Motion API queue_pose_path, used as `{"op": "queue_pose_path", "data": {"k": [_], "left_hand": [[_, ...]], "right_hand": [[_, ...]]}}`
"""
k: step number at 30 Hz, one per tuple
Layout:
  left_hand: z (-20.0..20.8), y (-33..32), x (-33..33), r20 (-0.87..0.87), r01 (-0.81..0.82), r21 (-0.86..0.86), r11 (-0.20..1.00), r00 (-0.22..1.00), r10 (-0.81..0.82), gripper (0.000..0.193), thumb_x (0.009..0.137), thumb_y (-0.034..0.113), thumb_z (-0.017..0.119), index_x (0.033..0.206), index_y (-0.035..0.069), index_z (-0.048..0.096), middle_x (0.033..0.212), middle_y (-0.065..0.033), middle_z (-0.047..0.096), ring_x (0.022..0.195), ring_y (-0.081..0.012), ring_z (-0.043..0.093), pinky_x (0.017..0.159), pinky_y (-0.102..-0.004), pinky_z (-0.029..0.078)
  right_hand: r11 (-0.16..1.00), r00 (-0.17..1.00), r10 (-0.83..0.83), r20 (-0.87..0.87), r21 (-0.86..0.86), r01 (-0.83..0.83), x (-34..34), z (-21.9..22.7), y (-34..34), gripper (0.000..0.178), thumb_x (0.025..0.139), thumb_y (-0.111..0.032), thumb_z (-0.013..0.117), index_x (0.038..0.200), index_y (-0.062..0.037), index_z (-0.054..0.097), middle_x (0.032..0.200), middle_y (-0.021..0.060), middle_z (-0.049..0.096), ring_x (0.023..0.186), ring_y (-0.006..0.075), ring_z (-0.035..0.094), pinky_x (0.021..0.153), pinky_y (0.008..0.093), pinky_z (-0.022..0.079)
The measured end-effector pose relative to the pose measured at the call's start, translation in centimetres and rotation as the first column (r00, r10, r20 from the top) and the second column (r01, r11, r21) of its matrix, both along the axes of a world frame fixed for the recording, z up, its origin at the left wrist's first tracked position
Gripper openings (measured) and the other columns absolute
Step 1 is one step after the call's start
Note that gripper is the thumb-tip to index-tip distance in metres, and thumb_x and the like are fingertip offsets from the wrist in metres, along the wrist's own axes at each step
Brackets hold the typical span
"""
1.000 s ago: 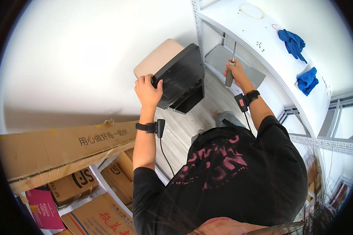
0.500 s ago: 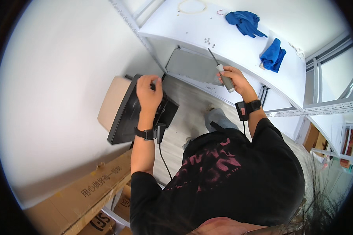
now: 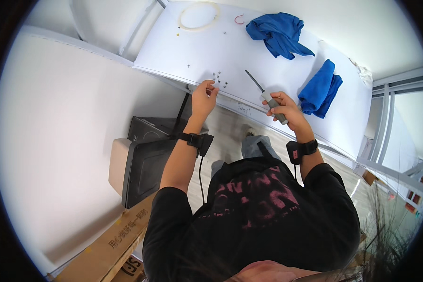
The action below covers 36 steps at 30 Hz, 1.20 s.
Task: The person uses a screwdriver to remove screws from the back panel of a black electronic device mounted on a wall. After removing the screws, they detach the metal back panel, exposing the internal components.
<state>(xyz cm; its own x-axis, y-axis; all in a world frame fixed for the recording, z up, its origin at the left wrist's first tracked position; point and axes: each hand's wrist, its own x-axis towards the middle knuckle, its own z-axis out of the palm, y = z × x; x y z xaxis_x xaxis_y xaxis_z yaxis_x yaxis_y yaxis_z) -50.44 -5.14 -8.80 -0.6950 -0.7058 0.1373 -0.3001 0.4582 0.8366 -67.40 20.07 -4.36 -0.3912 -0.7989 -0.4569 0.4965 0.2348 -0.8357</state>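
Right hand (image 3: 289,110): wrapped round a grey-handled screwdriver with thin dark shaft (image 3: 270,102), tip up over the shelf. Left hand (image 3: 203,101) has left the black unit for the small dark metal pieces (image 3: 219,81) on the flat white shelf (image 3: 277,80); fingers loosely curled, can't tell if it's holding any. Focus seems shifted to the pieces. Boxy black unit with beige panel (image 3: 148,169) sits lower left, by the wall.

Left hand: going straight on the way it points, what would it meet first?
The left hand would probably meet the small pieces on the white table first; its height above the table is unclear.
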Motion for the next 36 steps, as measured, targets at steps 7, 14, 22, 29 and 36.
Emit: {"op": "queue_pose_path", "data": {"k": [7, 14, 22, 29, 36], "left_hand": [[-0.9, -0.4, -1.1, 0.004, -0.044, -0.107, 0.993, 0.999, 0.045, 0.022, 0.076, 0.007, 0.071, 0.096, 0.002, 0.061, 0.075, -0.0088, 0.06, 0.061, -0.0198, 0.059, 0.057, -0.0303, 0.048], [0.7, 1.0, -1.3, 0.037, 0.035, -0.146, 0.989, 0.999, -0.03, 0.02, 0.075, 0.008, 0.073, 0.092, 0.005, 0.064, 0.078, -0.0083, 0.059, 0.059, -0.0174, 0.058, 0.053, -0.0271, 0.047], [0.3, 1.5, -1.9, 0.032, 0.006, -0.188, 0.982, 0.999, 0.0, 0.014, 0.074, 0.008, 0.073, 0.087, 0.006, 0.068, 0.076, -0.0064, 0.06, 0.06, -0.0163, 0.058, 0.053, -0.0258, 0.047], [0.7, 1.7, -1.8, 0.005, -0.021, -0.169, 0.985, 1.0, 0.022, 0.013, 0.075, 0.008, 0.072, 0.087, 0.006, 0.067, 0.074, -0.0064, 0.059, 0.058, -0.0167, 0.058, 0.053, -0.0267, 0.047], [0.2, -2.0, -1.5, -0.004, -0.156, -0.2, 0.967, 0.987, 0.158, 0.011, 0.077, 0.007, 0.069, 0.087, 0.004, 0.065, 0.075, -0.0081, 0.058, 0.057, -0.0197, 0.058, 0.053, -0.0297, 0.047]], "right_hand": [[0.998, 0.998, 0.06, -0.016, -0.017, -0.06, -2.3, -0.7, -1.3, 0.046, 0.077, 0.0, 0.053, 0.122, -0.0023, 0.042, 0.111, 0.0123, 0.061, 0.077, 0.0159, 0.061, 0.06, 0.0268, 0.048], [0.997, 0.997, 0.07, 0.042, -0.027, -0.069, -2.6, -1.1, -2.0, 0.046, 0.075, 0.004, 0.05, 0.121, -0.0024, 0.044, 0.111, 0.0142, 0.061, 0.077, 0.0164, 0.06, 0.057, 0.0237, 0.048], [0.992, 0.99, 0.122, 0.068, -0.036, -0.12, -3.4, -1.7, -2.7, 0.041, 0.078, 0.003, 0.051, 0.118, -0.0019, 0.044, 0.11, 0.0134, 0.062, 0.072, 0.0163, 0.062, 0.054, 0.0254, 0.048], [0.994, 0.994, 0.104, 0.034, -0.021, -0.103, -2.9, -2.0, -2.6, 0.044, 0.076, 0.004, 0.051, 0.119, -0.0025, 0.046, 0.11, 0.0142, 0.061, 0.075, 0.017, 0.063, 0.053, 0.0233, 0.048], [0.994, 0.994, 0.111, 0.017, -0.012, -0.11, -2.7, -1.9, -2.9, 0.041, 0.078, 0.003, 0.052, 0.118, -0.0022, 0.045, 0.109, 0.0118, 0.062, 0.073, 0.0158, 0.063, 0.054, 0.0251, 0.048]]}}
